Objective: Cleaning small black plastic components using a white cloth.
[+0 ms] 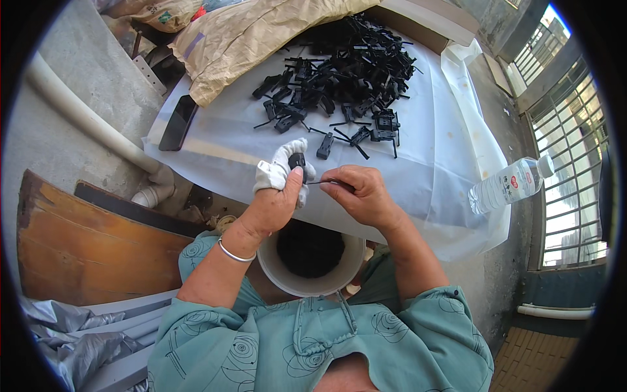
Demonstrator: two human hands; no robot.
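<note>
My left hand [279, 196], partly covered by a white glove, is closed around a small black plastic part [297, 161] above the table's near edge. My right hand [367, 197], bare, pinches a slim dark tool [337, 183] whose thin tip points at the part; its exact kind is not clear. Directly below both hands, a white bucket [358, 264] stands between my knees with a dark mass inside. Beyond the hands, a heap of black plastic parts [356, 72] with thin stems covers the far table. A single part [324, 146] lies nearest to my left hand.
White sheeting [431, 176] covers the table. A black phone [177, 123] lies at its left edge beside a brown paper sack [241, 49]. At the right edge, a clear water bottle [506, 187] lies tilted. A cardboard box [424, 23] is at the back, a wooden board [85, 242] at left.
</note>
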